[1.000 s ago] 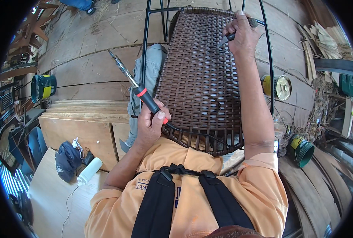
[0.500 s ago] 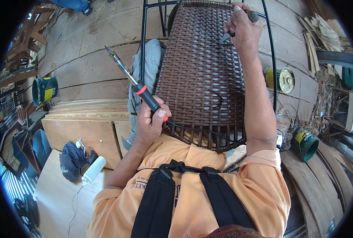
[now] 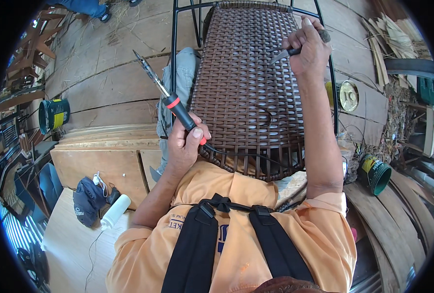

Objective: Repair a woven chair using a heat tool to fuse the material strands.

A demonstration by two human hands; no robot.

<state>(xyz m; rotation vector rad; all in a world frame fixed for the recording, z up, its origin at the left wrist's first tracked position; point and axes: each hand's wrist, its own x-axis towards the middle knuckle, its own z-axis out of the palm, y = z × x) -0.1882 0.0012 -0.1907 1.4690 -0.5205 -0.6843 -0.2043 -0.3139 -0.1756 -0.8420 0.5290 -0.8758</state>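
A brown woven wicker panel (image 3: 246,83) on a black metal frame (image 3: 174,44) lies in front of my body. My left hand (image 3: 186,144) is wrapped round the black and red handle of a soldering iron (image 3: 178,110), its metal tip pointing up and left, away from the weave. A thin dark cord runs from the handle end across the panel's near edge. Over the far right part of the panel, my right hand (image 3: 310,53) grips a small knife (image 3: 280,57). Its grey blade lies close over the strands; whether it touches them I cannot tell. A loose strand (image 3: 267,117) curls up lower down.
At left, a dark cap (image 3: 89,200) and a white bottle (image 3: 115,211) lie on a pale board. Cans stand around: a green one (image 3: 54,115) left, one (image 3: 348,95) right, another (image 3: 375,176) nearer. Wood strips (image 3: 380,234) lie at right.
My right hand has moved a little right and toward me with the knife. The panel and its frame have shifted slightly. The soldering iron stays nearly in place.
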